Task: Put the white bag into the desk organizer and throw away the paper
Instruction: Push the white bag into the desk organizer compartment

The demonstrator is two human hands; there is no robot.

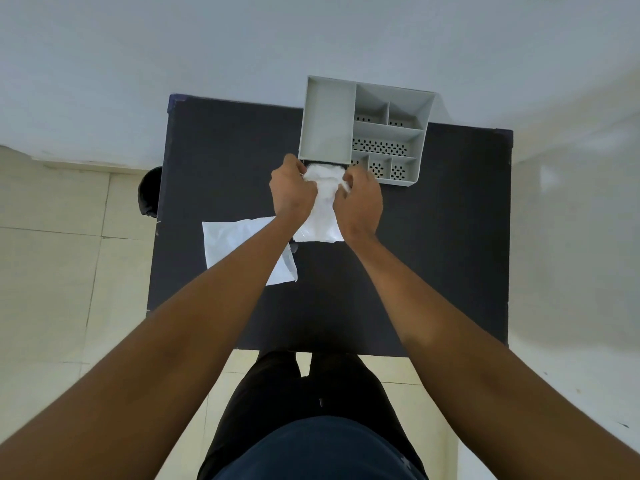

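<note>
A grey desk organizer [327, 123] with several compartments stands at the far edge of the dark table [433, 244]. A crumpled white bag [323, 206] lies in front of it, its far end inside the low front slot of the organizer. My left hand [292, 190] grips the bag's left side and my right hand [360, 202] grips its right side, both just in front of the organizer. A flat white sheet of paper [230, 242] lies on the table to the left, partly hidden under my left forearm.
A dark round object [149, 192] shows on the floor beside the table's left edge. A white wall runs behind the table. Pale floor tiles lie to the left and near my legs.
</note>
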